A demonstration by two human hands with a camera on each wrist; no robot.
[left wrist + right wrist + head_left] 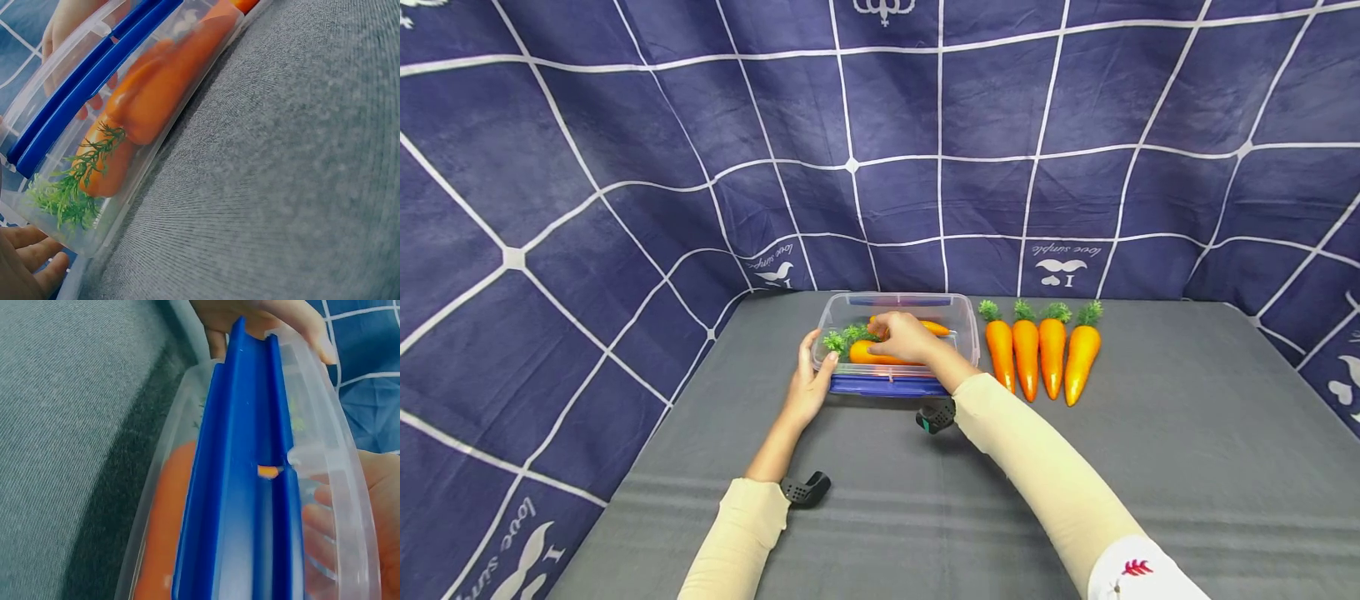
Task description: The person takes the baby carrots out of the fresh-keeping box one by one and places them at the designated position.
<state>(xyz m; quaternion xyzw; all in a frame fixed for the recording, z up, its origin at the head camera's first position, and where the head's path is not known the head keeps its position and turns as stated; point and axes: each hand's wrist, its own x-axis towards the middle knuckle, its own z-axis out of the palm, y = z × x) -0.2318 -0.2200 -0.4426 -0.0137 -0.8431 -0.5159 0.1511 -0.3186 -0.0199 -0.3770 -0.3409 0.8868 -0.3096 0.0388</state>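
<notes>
A clear plastic food box (pixel 967 320) with a blue clip flap (pixel 887 385) along its front stands on the table. My left hand (pixel 806 388) grips its left end, thumb at the front corner. My right hand (pixel 907 335) reaches inside from above, fingers bent down among the carrots. One orange carrot (pixel 861 353) lies along the front wall; another carrot (pixel 937 327) shows behind the hand. Their green tops (pixel 842 338) point left. In the right wrist view, the flap (pixel 240 456) hides part of the right fingertips, so whether they pinch a carrot is unclear.
Several more carrots (pixel 1052 357) lie side by side right of the box, green tops to the back. The grey tabletop (pixel 1187 417) stretches around them. A dark blue cloth (pixel 985 200) with white lines hangs behind and at the left.
</notes>
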